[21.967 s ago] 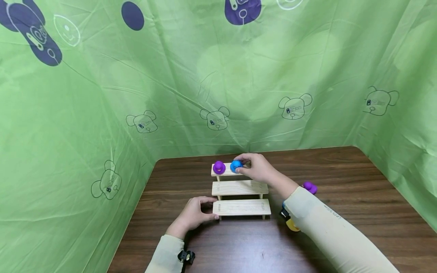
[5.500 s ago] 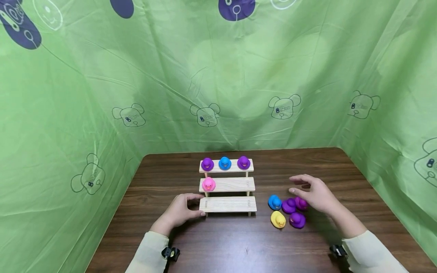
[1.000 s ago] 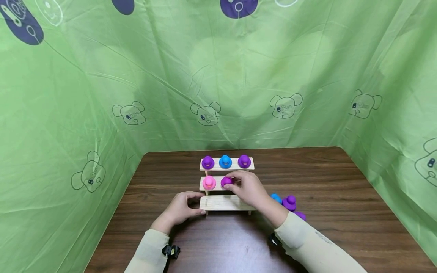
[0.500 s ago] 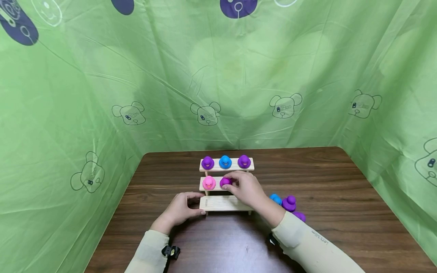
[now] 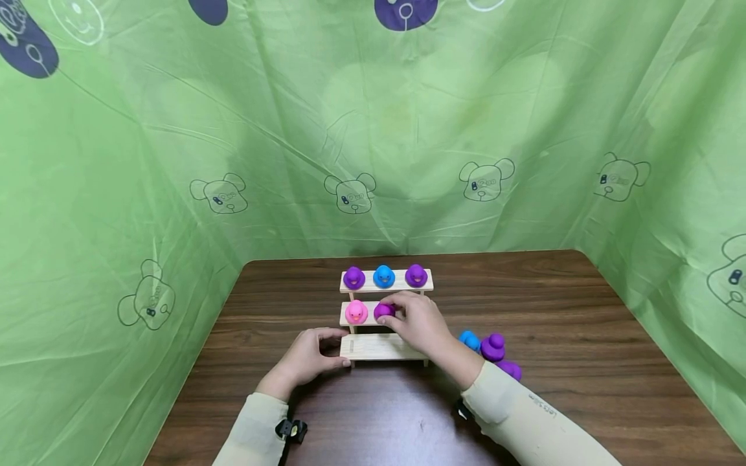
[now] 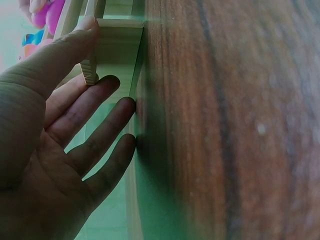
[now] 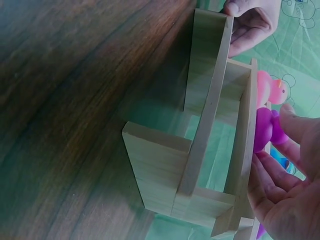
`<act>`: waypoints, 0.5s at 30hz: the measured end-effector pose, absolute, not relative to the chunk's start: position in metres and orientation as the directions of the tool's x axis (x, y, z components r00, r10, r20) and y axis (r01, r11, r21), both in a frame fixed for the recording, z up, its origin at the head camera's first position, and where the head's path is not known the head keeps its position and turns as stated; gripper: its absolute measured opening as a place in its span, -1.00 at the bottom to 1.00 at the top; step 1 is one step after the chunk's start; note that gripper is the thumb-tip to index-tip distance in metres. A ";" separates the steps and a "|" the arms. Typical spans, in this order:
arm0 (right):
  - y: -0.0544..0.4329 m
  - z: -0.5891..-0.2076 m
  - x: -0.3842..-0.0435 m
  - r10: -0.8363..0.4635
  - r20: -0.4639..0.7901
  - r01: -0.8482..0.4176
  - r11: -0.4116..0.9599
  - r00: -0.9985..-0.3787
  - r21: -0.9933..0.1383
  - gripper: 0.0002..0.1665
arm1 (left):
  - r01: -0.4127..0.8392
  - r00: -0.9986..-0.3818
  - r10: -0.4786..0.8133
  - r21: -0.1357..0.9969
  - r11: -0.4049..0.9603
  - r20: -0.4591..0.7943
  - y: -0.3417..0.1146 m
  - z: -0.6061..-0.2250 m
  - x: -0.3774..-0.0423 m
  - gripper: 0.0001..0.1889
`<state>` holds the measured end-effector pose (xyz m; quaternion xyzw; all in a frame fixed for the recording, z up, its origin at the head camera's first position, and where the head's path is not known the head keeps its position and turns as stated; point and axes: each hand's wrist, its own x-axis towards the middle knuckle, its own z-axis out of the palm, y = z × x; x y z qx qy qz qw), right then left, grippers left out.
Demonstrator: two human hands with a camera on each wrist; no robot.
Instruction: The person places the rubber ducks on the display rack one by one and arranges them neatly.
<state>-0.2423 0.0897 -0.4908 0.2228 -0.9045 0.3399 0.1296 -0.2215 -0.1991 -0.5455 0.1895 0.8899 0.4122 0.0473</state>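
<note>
I have the right hand (image 5: 421, 321) pinching a purple duck (image 5: 384, 312) on the middle step (image 5: 370, 320) of the wooden stand (image 7: 157, 165), just beside a pink duck (image 5: 356, 312). My left hand (image 5: 305, 359) grips the left end of the bottom step (image 5: 373, 347) between thumb and fingers. On the top step (image 5: 399, 285) I see a blue duck (image 5: 384, 276) between two purple ones. More ducks (image 5: 493, 347) lie on the bench (image 5: 594, 362), right of the stand.
</note>
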 end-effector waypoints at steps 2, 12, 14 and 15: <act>0.089 -0.491 -0.242 -0.315 0.389 -0.492 0.676 -0.866 -0.549 -0.68 | 0.296 -0.924 0.377 0.753 0.587 0.070 -0.199 -0.545 -0.222 -0.45; 0.090 -0.489 -0.242 -0.294 0.368 -0.465 0.665 -0.882 -0.584 -0.66 | 0.296 -0.922 0.381 0.752 0.589 0.065 -0.199 -0.546 -0.223 -0.45; 0.090 -0.489 -0.242 -0.291 0.365 -0.461 0.665 -0.885 -0.587 -0.65 | 0.296 -0.923 0.381 0.750 0.591 0.065 -0.199 -0.546 -0.223 -0.45; 0.090 -0.489 -0.242 -0.291 0.363 -0.460 0.666 -0.885 -0.587 -0.64 | 0.297 -0.923 0.380 0.749 0.593 0.066 -0.199 -0.546 -0.223 -0.45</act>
